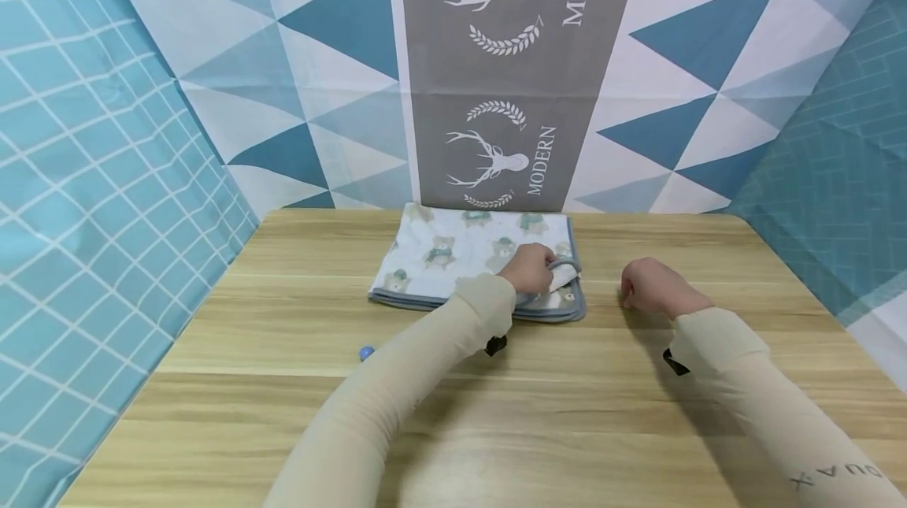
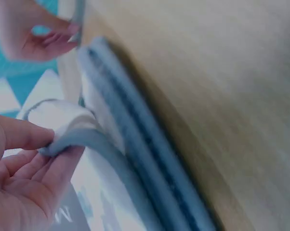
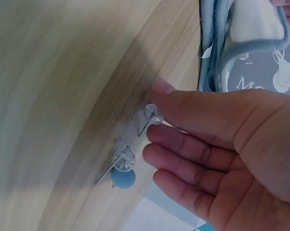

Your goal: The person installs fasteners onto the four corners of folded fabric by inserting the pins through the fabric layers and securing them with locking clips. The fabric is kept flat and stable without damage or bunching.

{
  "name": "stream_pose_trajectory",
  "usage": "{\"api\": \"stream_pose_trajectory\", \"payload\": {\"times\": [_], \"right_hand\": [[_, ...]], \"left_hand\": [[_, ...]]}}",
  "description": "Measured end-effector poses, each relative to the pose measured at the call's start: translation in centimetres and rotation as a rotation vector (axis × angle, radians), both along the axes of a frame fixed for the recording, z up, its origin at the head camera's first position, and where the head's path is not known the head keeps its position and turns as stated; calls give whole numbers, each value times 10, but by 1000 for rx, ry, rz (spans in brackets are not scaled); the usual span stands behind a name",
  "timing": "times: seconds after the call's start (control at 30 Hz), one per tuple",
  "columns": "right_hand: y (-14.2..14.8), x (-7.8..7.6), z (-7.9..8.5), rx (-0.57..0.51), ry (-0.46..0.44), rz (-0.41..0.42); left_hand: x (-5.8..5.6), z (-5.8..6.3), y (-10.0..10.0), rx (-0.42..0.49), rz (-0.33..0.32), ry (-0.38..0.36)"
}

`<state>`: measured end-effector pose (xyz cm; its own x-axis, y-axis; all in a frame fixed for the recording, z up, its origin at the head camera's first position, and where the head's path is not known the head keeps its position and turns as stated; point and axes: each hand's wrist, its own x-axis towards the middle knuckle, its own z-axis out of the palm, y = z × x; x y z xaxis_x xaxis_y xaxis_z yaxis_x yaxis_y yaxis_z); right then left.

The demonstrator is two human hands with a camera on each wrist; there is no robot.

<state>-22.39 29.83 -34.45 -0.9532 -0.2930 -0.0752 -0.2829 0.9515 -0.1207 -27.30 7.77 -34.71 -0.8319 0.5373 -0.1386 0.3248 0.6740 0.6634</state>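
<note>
A folded white blanket with bear prints and grey-blue piping lies at the back of the wooden table. My left hand pinches its piped edge near the right side and lifts a layer. In the left wrist view, thumb and fingers grip the raised piping above the stacked folded edges. Right of the blanket, my right hand is low over the table, fingers curled. In the right wrist view, thumb and forefinger pinch a clear-headed pin. Beside it show another clear-headed pin and a blue-headed pin.
A small blue ball-like head sits on the wooden table, left of my left forearm. Patterned cloth hangs right behind the table, with blue gridded cloth along the left side and blue cloth along the right.
</note>
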Motion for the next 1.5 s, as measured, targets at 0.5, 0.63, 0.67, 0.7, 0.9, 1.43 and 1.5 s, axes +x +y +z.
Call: {"api": "stream_pose_trajectory", "payload": {"times": [0.5, 0.63, 0.67, 0.7, 0.9, 1.43, 1.5], "right_hand": [[2, -3, -9, -2, -9, -32], [-3, -4, -9, -45, 10, -18], [-5, -4, -9, -59, 21, -10], [-7, -4, -9, -71, 33, 1], [-22, 0, -1, -166, 119, 107], [-57, -7, 9, -456, 162, 103], [-58, -9, 8, -472, 169, 96]], "left_hand": [[-24, 0, -27, 315, 173, -129], [-23, 0, -29, 322, 174, -120], [-23, 1, -30, 322, 176, -117], [-23, 1, -30, 324, 181, -115], [-22, 1, -32, 336, 215, -127], [-17, -3, -32, 348, 177, -48], [-17, -4, -32, 356, 171, -32]]}}
